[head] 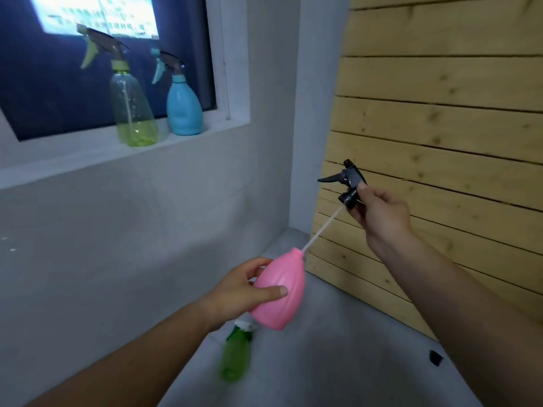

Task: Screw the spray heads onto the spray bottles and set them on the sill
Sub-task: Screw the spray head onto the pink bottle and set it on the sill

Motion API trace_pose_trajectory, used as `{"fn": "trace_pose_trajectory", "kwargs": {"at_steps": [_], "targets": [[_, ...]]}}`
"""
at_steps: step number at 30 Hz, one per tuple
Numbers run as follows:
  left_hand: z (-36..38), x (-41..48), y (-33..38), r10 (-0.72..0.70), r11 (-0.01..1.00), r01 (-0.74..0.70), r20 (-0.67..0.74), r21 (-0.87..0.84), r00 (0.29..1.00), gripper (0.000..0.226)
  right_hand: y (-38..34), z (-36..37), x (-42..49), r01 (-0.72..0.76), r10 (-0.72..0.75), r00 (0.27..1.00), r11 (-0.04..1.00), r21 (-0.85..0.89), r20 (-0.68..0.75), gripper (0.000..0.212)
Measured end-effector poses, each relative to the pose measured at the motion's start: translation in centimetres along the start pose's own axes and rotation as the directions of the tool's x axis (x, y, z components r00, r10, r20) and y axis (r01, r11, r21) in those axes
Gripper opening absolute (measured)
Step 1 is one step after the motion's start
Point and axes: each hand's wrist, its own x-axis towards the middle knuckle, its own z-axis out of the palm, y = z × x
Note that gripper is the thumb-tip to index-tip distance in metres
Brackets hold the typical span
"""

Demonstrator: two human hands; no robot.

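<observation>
Dip tube tip at pink bottle (277, 292) mouth; left hand (235, 295) wrapped round bottle, right hand (379, 211) pinching black spray head (348, 183) up beyond it. Screwing not begun. Clear green bottle (133, 110) and blue bottle (183, 105) capped on sill (88, 155), well beyond left hand. Small green bottle (236, 355) lies below left hand, looks capped, not yet on sill.

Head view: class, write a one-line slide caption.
Left hand holds pink bottle; right hand feeds spray head tube into its neck.

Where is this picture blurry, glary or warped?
Head view: bright glare washes out the window top; the wood slat wall bows from wide-angle distortion; the green bottle on the floor looks soft; the pink bottle and both hands are fairly sharp.
</observation>
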Motion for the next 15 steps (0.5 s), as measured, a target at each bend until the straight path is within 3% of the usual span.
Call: {"fn": "trace_pose_trajectory", "kwargs": {"at_steps": [6, 10, 15], "targets": [[-0.3, -0.8, 1.1, 0.016, 0.999, -0.017, 0.022, 0.034, 1.000, 0.075, 0.1, 0.4, -1.3, -0.032, 0.031, 0.998, 0.999, 0.015, 0.047, 0.010], [-0.6, -0.7, 2.2, 0.034, 0.999, -0.034, 0.031, -0.008, 0.999, 0.077, 1.5, 0.7, -2.6, -0.149, 0.166, 0.948, 0.985, -0.085, 0.271, 0.009], [-1.1, -1.0, 3.1, 0.035, 0.996, -0.030, 0.058, -0.081, 0.998, 0.070, 2.3, 1.1, -4.0, -0.157, 0.237, 0.855, 0.966, -0.206, 0.462, 0.007]]}}
